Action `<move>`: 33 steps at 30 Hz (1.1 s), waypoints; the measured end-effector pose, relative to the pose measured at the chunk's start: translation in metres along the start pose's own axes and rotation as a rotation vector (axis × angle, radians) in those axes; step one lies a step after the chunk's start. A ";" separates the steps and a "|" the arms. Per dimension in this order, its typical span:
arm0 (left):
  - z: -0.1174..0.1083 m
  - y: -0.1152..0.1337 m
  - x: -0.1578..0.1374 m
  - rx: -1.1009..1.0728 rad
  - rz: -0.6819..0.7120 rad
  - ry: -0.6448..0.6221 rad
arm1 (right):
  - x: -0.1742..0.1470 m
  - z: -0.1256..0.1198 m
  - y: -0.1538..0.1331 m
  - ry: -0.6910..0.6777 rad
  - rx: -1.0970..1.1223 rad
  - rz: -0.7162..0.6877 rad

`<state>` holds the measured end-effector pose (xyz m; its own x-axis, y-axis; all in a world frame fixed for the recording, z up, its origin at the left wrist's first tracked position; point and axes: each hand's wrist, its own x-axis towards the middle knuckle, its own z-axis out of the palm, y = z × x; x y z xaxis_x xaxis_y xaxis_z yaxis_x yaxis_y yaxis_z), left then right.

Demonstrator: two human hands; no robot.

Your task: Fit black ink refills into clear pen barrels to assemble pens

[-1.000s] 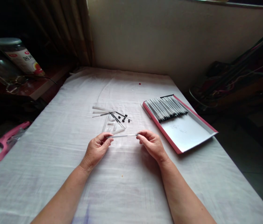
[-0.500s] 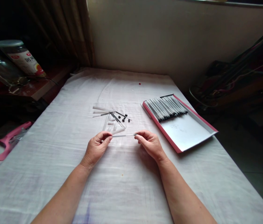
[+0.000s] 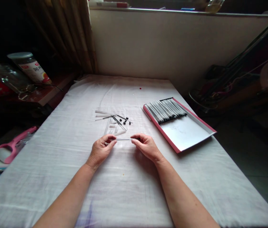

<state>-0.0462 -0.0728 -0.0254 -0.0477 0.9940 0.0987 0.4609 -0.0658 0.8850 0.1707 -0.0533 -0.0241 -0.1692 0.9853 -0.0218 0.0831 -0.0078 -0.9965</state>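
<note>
Between my hands a thin whitish pen barrel (image 3: 123, 139) is held level, just above the cloth. My left hand (image 3: 102, 148) pinches its left end between thumb and fingers. At the other end, the fingertips of my right hand (image 3: 146, 145) are closed around it. Both ends are hidden in the fingers, and whether a refill sits inside I cannot tell. Just beyond lie clear pen tubes (image 3: 106, 125), short clear caps (image 3: 113, 125), dark thin refills (image 3: 119, 120) and several small black plugs (image 3: 125, 121).
To the right stands a shallow pink-edged box (image 3: 170, 141) with a row of assembled pens (image 3: 166, 110). A white cloth (image 3: 124, 196) covers the table. A pink-handled object (image 3: 17, 142) is at the left edge; a lidded jar (image 3: 32, 68) stands on the side shelf.
My right hand has moved left, closer to my left hand, so less of the barrel shows between them. The camera view has tilted up slightly.
</note>
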 end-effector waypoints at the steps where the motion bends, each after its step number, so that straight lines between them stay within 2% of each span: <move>1: -0.001 0.000 0.001 0.035 0.023 0.019 | 0.001 0.000 0.000 0.020 -0.012 0.004; 6: -0.014 0.002 0.016 0.417 0.136 0.171 | 0.005 -0.010 -0.001 0.150 0.038 0.065; 11: -0.018 0.016 0.034 0.841 0.037 0.037 | 0.008 -0.015 -0.002 0.178 0.100 0.060; 16: -0.016 0.029 0.049 0.985 -0.002 -0.109 | 0.008 -0.015 -0.001 0.200 0.104 0.055; 19: -0.016 0.031 0.050 0.961 0.063 -0.088 | 0.009 -0.016 -0.002 0.213 0.115 0.041; 23: -0.016 0.028 0.037 0.754 0.150 -0.017 | 0.008 -0.018 -0.004 0.233 0.151 0.025; 30: -0.006 0.016 0.014 0.207 0.119 -0.008 | 0.006 -0.019 -0.009 0.229 0.204 0.029; 33: -0.001 0.011 0.011 0.112 0.091 0.006 | 0.006 -0.019 -0.009 0.221 0.185 0.035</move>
<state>-0.0425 -0.0626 -0.0140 -0.0063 0.9838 0.1793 0.5594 -0.1452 0.8161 0.1877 -0.0445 -0.0134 0.0503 0.9970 -0.0585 -0.0993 -0.0533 -0.9936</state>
